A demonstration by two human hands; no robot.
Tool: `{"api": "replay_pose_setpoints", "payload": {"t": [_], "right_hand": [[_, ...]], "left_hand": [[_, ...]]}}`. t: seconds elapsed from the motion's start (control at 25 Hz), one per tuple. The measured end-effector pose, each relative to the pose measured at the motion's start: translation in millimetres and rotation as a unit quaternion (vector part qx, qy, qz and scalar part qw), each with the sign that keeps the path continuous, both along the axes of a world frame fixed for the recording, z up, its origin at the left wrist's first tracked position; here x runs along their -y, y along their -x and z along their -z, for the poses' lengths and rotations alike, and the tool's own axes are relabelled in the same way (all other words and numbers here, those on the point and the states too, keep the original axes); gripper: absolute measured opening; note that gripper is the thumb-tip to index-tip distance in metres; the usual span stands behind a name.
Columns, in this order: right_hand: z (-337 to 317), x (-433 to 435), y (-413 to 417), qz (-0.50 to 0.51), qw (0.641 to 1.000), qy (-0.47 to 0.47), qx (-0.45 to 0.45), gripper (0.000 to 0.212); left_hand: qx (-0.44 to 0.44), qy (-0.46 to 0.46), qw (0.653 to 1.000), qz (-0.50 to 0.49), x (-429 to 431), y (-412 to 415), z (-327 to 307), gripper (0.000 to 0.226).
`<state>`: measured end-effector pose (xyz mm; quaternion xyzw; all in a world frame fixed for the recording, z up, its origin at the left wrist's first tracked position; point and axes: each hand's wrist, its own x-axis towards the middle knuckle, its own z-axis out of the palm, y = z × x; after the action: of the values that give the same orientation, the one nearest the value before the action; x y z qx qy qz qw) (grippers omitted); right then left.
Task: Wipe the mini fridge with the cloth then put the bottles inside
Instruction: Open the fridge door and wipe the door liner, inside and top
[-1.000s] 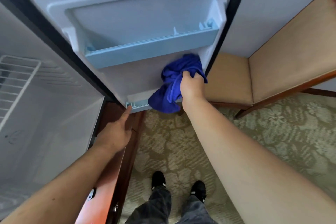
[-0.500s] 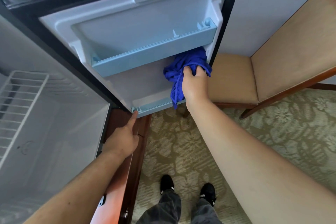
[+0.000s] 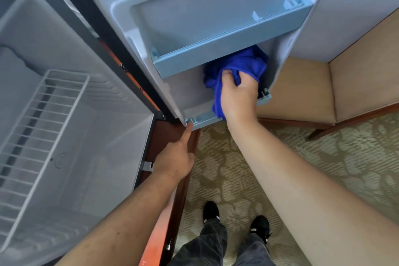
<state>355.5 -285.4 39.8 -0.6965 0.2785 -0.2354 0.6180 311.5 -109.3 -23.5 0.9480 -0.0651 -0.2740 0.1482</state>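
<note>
The mini fridge stands open, its white interior (image 3: 90, 136) at the left with a wire shelf (image 3: 43, 131) inside. Its door (image 3: 185, 24) swings out ahead of me, with a pale blue upper door shelf (image 3: 228, 47) and a lower rail (image 3: 200, 117). My right hand (image 3: 239, 95) grips a bunched blue cloth (image 3: 244, 62) and presses it against the door's inner panel, under the upper shelf at its right end. My left hand (image 3: 177, 155) has its index finger straight, the tip touching the door's bottom corner. No bottles are in view.
The fridge sits in a reddish wooden cabinet (image 3: 170, 136). A tan upholstered chair (image 3: 356, 84) with wooden legs stands close to the right of the door. Patterned carpet (image 3: 323, 168) covers the floor, and my black shoes (image 3: 211, 209) are below.
My right hand has carried the cloth up from the lower rail to the panel just under the upper door shelf. The left fingertip has stayed at the door's bottom corner.
</note>
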Motion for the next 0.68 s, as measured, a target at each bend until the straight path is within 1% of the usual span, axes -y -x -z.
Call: {"api": "replay_pose_setpoints", "payload": {"t": [0.12, 0.24, 0.28, 0.36, 0.48, 0.52, 0.6, 0.64, 0.68], "right_hand": [[-9.8, -24.4, 5.5, -0.086, 0.996, 0.028, 0.013, 0.017], [-1.8, -42.8, 10.5, -0.196, 0.978, 0.065, 0.0, 0.01], [1.6, -47.6, 10.5, -0.229, 0.969, 0.087, -0.008, 0.012], [8.2, -52.3, 6.3, -0.26, 0.957, 0.124, -0.028, 0.021], [21.7, -49.1, 2.3, -0.281, 0.94, 0.184, -0.054, 0.036], [28.4, -46.0, 2.6, -0.297, 0.931, 0.201, -0.066, 0.033], [47.0, -36.3, 3.9, -0.338, 0.899, 0.26, -0.104, 0.013], [55.1, -32.0, 5.0, -0.357, 0.877, 0.298, -0.125, 0.011], [61.8, -27.7, 5.4, -0.378, 0.852, 0.329, -0.148, 0.014]], "left_hand": [[-0.001, 0.003, 1.0, 0.001, 1.4, -1.1, 1.8, 0.088], [-0.002, 0.005, 1.0, 0.004, -0.6, -1.0, 5.6, 0.076], [-0.005, 0.01, 1.0, 0.006, -1.7, 0.2, 6.5, 0.071], [-0.006, 0.021, 1.0, 0.005, -3.8, 3.5, 8.5, 0.068], [0.003, 0.031, 0.999, 0.006, -6.3, 7.3, 9.5, 0.075], [0.005, 0.036, 0.999, 0.004, -7.1, 8.5, 9.7, 0.078], [0.007, 0.044, 0.999, 0.001, -8.2, 9.4, 9.3, 0.082], [0.009, 0.041, 0.999, 0.002, -9.2, 8.8, 9.6, 0.083], [0.014, 0.034, 0.999, 0.004, -10.8, 8.2, 10.4, 0.085]]}}
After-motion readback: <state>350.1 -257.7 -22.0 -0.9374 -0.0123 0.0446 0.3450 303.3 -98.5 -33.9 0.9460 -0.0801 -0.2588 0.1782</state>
